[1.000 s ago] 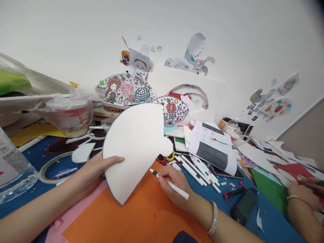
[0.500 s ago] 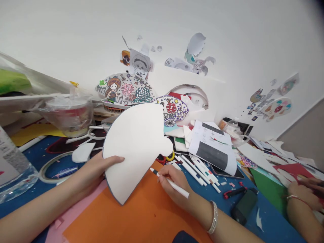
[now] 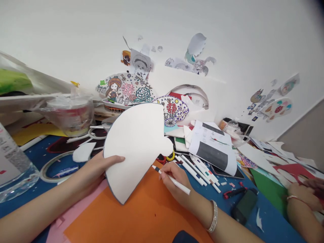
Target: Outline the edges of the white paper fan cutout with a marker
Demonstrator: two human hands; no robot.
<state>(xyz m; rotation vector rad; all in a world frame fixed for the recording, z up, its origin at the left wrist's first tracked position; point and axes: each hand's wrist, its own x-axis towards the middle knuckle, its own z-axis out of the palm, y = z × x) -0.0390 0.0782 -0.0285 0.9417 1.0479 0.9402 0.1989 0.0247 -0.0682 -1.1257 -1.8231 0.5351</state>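
Note:
My left hand (image 3: 107, 165) grips a white fan-shaped paper cutout (image 3: 136, 141) by its left side, thumb on the front and the other fingers hidden behind. A dark line runs along the cutout's curved and lower edges; its face is blank. In my right hand (image 3: 174, 180) is a white marker (image 3: 177, 184), held like a pen, its dark-collared tip close to the cutout's lower right edge. Whether the tip touches that edge I cannot tell. Beneath both hands lies an orange sheet (image 3: 141, 216), with a pink sheet (image 3: 76, 212) partly under it.
Several white markers (image 3: 192, 172) lie right of the cutout, beside scissors (image 3: 170, 156). A tape roll (image 3: 45, 172) and a clear bottle (image 3: 15, 165) stand left. A dark green case (image 3: 244, 206) sits at right, near another person's hands (image 3: 303, 195). Decorated fans (image 3: 126, 89) lean at the back.
The marker tip has shifted very slightly up and right with my right hand. The cutout stays almost still in my left hand.

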